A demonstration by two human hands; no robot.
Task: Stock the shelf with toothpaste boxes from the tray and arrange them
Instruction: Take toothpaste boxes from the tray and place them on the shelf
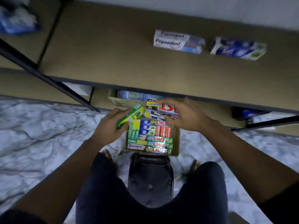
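A cardboard tray (176, 143) full of several toothpaste boxes sits on the floor below the shelf (105, 59). My left hand (110, 125) grips a green and yellow toothpaste box (131, 114), lifted over the tray's left side. My right hand (184, 115) holds a red and white Zact box (166, 109) together with a black Smokers box (153, 104), raised above the tray's far end. On the shelf lie a stack of white Pepsodent boxes (178, 42) and, to its right, blue and white boxes (237, 48).
A black stool (150, 180) stands between my knees, just behind the tray. Dark metal shelf posts (40, 73) slant down at the left. Under the shelf sit a carton (119, 100) and blue packs (249, 113). Marble floor surrounds the tray.
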